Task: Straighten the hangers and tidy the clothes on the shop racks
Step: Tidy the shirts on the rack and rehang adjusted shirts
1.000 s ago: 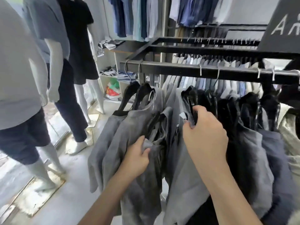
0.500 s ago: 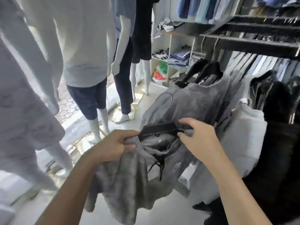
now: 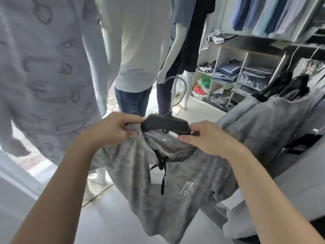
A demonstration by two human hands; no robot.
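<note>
I hold a pair of grey shorts [image 3: 168, 191] with a black drawstring and a small white logo, off the rack and in front of me. A black hanger [image 3: 165, 125] with a wire hook lies across their waistband. My left hand [image 3: 112, 131] pinches the waistband at the hanger's left end. My right hand [image 3: 207, 140] grips the hanger's right end together with the waistband. More grey garments [image 3: 267, 115] hang on black hangers on the rack at the right.
Dressed mannequins [image 3: 139, 50] stand close at the left and straight ahead. White shelf cubbies [image 3: 246, 73] with folded clothes line the back wall, and blue shirts [image 3: 263, 14] hang above them. Pale floor [image 3: 112, 217] shows below the shorts.
I have taken the grey shorts with their hanger off the rack and turned left toward the mannequins. Both hands moved to the two ends of the hanger and lifted it level.
</note>
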